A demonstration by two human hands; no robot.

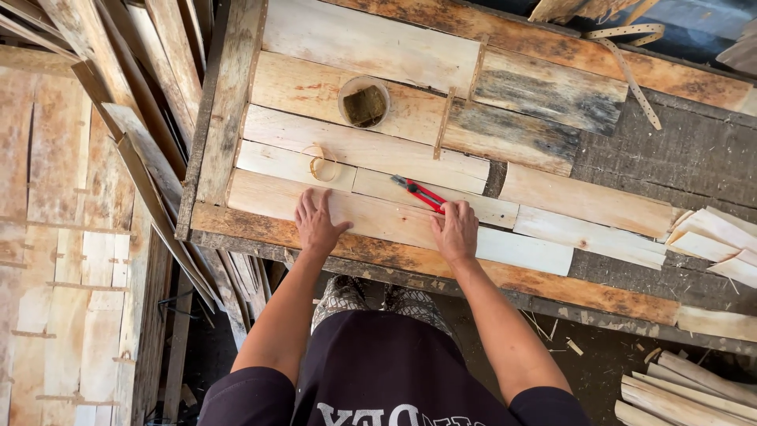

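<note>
both hands lie flat, fingers spread, on a pale wood strip [378, 221] at the surface's near edge: left hand [317, 225], right hand [456, 233] touching red pliers [419, 193].

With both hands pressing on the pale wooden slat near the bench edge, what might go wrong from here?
1. The red-handled tool lies touching the right hand; a slide of the hand may nick a finger.
2. The slat looks rough, so the left hand may catch splinters.
3. The small cup stands among loose slats and may tip if they shift.
</note>
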